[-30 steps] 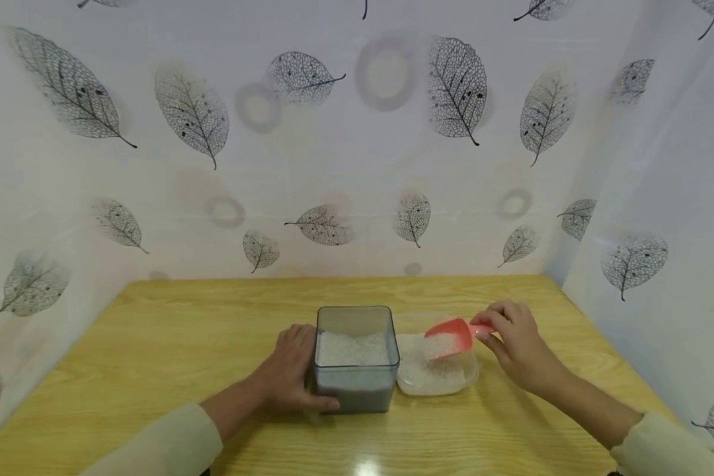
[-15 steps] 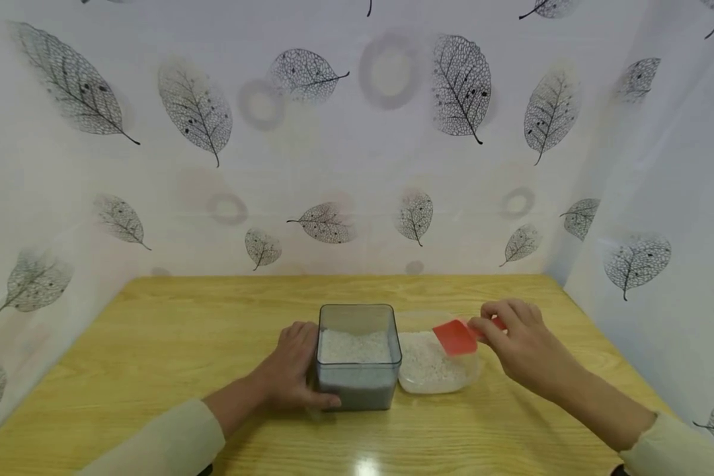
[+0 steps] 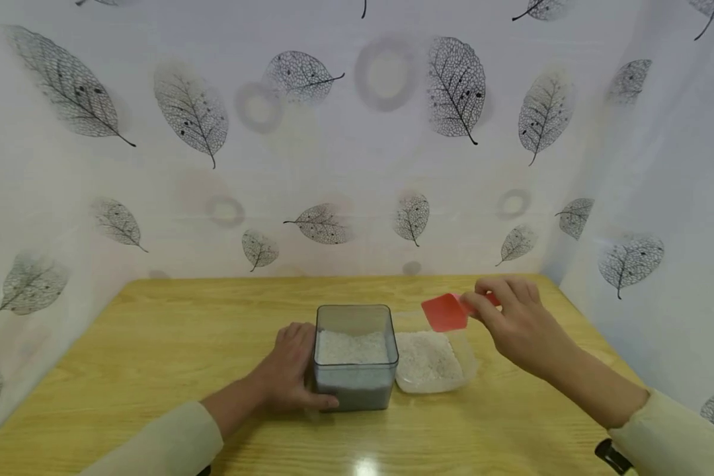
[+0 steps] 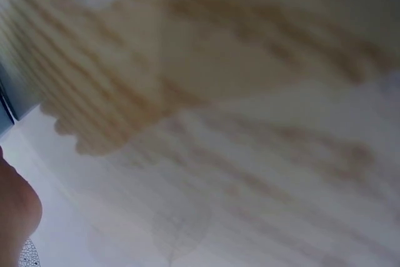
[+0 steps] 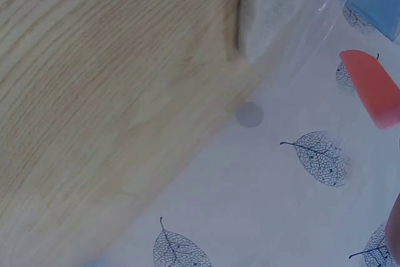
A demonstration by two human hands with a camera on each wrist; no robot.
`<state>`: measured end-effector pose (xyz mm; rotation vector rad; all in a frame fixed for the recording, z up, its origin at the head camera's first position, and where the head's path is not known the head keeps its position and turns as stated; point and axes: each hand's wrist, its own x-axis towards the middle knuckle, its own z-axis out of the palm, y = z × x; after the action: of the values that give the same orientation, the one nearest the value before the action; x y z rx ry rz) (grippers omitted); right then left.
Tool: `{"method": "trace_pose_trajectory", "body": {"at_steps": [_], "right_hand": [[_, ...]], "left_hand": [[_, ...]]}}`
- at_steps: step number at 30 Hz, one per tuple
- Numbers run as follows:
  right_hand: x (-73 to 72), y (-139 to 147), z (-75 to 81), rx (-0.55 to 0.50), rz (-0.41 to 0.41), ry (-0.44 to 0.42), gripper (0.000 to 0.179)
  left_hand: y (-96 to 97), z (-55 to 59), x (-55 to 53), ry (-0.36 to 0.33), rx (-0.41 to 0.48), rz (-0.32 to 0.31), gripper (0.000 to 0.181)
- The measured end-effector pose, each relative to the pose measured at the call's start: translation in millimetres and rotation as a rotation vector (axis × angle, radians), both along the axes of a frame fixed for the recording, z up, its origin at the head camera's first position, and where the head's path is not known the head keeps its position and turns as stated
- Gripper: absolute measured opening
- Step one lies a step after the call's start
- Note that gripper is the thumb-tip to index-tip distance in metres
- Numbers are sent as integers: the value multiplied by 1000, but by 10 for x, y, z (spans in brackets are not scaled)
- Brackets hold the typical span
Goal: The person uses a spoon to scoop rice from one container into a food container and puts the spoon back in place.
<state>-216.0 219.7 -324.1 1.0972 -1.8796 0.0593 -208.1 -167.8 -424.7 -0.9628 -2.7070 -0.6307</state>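
My left hand (image 3: 288, 370) holds the left side of a grey see-through square container (image 3: 359, 390), its thumb across the front corner. White rice (image 3: 354, 347) lies inside that container. Just right of it, touching or nearly so, is a low clear plastic tub (image 3: 434, 385) with more rice (image 3: 428, 355). Above the tub's far part, my right hand (image 3: 520, 324) pinches a red scoop (image 3: 445, 313) by its handle. The scoop is tipped over, and no rice shows on it. In the right wrist view the scoop (image 5: 373, 89) hangs apart from the tub's rice (image 5: 272, 10).
Both containers stand on a yellow wood-grain table (image 3: 202, 317). A white cloth with leaf prints (image 3: 387, 152) hangs behind and at both sides. The left wrist view is blurred, with part of the left hand (image 4: 19, 214) at its edge.
The red scoop, earlier with rice in it low over the tub, has been turned over and then lifted up and away by the right hand. The left hand stays on the square container.
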Motion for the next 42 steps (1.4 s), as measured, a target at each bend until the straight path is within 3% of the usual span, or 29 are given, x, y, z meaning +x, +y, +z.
{"method": "trace_pose_trajectory", "body": {"at_steps": [7, 15, 23, 30, 35, 42], "right_hand": [[-33, -232, 181, -92, 21, 12, 42], [-3, -562, 306, -86, 34, -94, 44], [22, -901, 205, 35, 52, -197, 44], [101, -1098, 73, 135, 89, -297, 16], [187, -1170, 99, 227, 26, -446, 13], [217, -1296, 206, 326, -80, -830, 13]], "left_hand": [[-2, -5, -19, -3, 9, 0, 107], [-3, -2, -23, 22, -5, -2, 106], [-24, -21, -32, 5, -5, 5, 106], [-4, -15, -23, -34, -21, 11, 106], [9, -1, -20, -33, -25, 9, 107], [-3, -25, -21, -16, -28, 18, 107]]}}
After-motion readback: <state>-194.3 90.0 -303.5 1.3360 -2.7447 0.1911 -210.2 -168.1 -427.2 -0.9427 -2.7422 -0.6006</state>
